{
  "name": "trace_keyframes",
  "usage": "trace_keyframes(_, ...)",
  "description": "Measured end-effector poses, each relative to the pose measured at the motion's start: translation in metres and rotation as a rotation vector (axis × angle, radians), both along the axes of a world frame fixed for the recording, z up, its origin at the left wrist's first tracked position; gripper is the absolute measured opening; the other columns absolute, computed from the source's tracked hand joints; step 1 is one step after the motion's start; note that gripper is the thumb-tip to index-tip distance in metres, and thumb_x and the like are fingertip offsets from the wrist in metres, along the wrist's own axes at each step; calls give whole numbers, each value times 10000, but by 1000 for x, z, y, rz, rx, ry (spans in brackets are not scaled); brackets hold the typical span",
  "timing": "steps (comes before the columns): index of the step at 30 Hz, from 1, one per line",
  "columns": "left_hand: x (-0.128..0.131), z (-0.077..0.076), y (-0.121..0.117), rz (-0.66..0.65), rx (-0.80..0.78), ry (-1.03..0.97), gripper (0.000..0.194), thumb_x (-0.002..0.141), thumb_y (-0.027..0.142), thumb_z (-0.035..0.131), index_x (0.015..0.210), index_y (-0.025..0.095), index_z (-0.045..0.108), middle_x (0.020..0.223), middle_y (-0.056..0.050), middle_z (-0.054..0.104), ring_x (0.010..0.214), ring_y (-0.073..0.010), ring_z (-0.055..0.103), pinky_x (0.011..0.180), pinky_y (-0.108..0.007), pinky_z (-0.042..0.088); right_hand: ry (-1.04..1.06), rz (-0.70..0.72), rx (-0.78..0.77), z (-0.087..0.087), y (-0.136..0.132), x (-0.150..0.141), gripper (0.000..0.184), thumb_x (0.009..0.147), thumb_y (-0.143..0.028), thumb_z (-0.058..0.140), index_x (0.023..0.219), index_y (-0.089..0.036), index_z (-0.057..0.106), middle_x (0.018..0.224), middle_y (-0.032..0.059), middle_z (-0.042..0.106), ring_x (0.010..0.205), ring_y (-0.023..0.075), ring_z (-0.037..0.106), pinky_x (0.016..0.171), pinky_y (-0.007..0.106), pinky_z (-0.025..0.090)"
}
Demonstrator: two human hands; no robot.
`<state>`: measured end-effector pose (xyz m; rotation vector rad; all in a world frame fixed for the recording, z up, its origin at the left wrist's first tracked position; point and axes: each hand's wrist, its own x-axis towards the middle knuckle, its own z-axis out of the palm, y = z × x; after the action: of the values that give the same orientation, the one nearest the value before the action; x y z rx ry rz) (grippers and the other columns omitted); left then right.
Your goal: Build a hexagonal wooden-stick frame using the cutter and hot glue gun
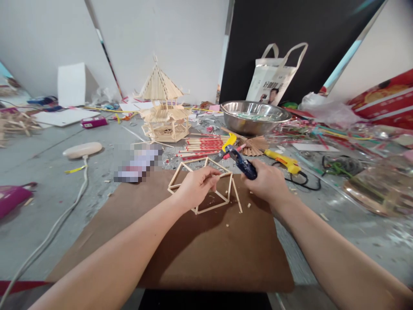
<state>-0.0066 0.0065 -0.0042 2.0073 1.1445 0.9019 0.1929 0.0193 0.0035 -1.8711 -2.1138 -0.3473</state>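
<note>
My left hand (195,186) pinches a thin wooden stick at the top of a small open frame of wooden sticks (206,187), which stands on a brown cardboard sheet (193,249). My right hand (266,181) grips a dark blue glue gun (240,161) with a yellow trigger part, its nozzle pointing left toward the frame's far corner. Small crumbs of dried glue lie on the cardboard near the frame.
A finished stick pagoda model (164,107) stands behind. Red-tipped sticks (201,146) and a small fan (254,146) lie beyond the frame. A steel bowl (254,117), a yellow glue gun (284,161), a white bag (274,75) and a white cable (64,211) surround the sheet.
</note>
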Motion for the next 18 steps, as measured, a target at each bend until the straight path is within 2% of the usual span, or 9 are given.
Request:
trace_keyframes(4,-1,1,0,-2,-93,247,200,772,307,417,768,180,572,661,5,643,592,-105,530,550,-210,366,3,-19,30,-2,6,8,346,682,-425,449,941,-213,538,772,60,641,671,232,581,513,280,326)
trace_keyframes(8,-1,3,-3,-1,-38,432,215,721,343,479,705,174,611,689,-21,647,621,-137,549,554,-234,359,8,-17,23,-3,8,9,365,670,-429,465,964,-225,538,777,53,645,674,232,584,521,285,342)
trace_keyframes(18,4,-2,-10,-55,-43,470,180,684,329,521,682,197,643,652,-6,640,602,-140,547,546,-240,359,20,-11,29,-4,8,8,373,659,-427,473,962,-222,544,757,43,645,661,224,584,528,286,351)
